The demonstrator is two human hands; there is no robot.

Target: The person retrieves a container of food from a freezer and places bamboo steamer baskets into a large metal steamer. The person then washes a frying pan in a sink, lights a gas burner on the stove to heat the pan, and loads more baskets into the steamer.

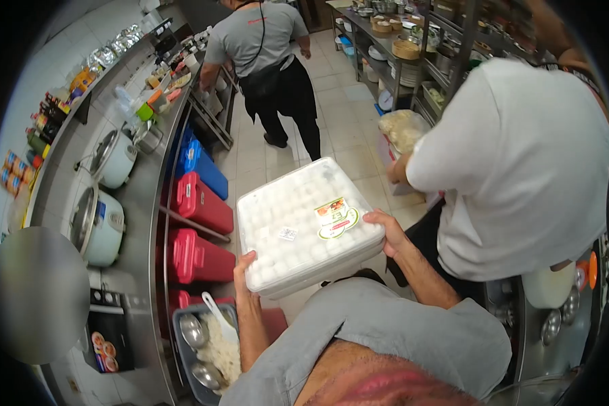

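In front of my body I carry a clear lidded plastic container (pixel 284 203) packed with rows of white round pieces, perhaps eggs. A green and red label and a small white sticker show on its lid. My left hand (pixel 245 269) grips the near left corner, thumb on top. On the right side, my right hand (pixel 388 233) holds the edge with its thumb over the rim. The fingers beneath the container are hidden.
A co-worker in white (pixel 514 169) stands close at my right; another person in grey (pixel 257 40) is ahead. Along the left runs a steel counter (pixel 142 223) with rice cookers (pixel 108 223), above red bins (pixel 203 206). A grey tub (pixel 186 365) with rice sits below my left arm.
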